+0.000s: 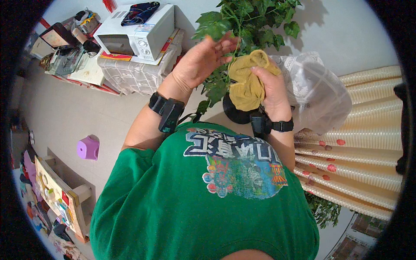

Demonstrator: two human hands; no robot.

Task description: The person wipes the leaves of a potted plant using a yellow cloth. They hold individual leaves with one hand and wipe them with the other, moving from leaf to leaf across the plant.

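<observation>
My right hand (271, 86) grips a bunched mustard-yellow cloth (248, 81), with the thumb pressed on its folds. To the left of the cloth, my left hand (211, 55) is raised among the ivy-like leaves (250, 22) of a trailing plant. Its fingers are partly curled beside a thin green stem, and whether they touch it I cannot tell. More leaves hang below, between my forearms. Both wrists wear black straps with small black devices.
A white microwave oven (136, 32) with a dark folded cloth on top stands on a lace-covered table (130, 71) at upper left. Sheer white fabric (315, 94) and cream curtains (351, 149) hang at right. A purple stool (88, 148) and a low table (58, 195) stand at left.
</observation>
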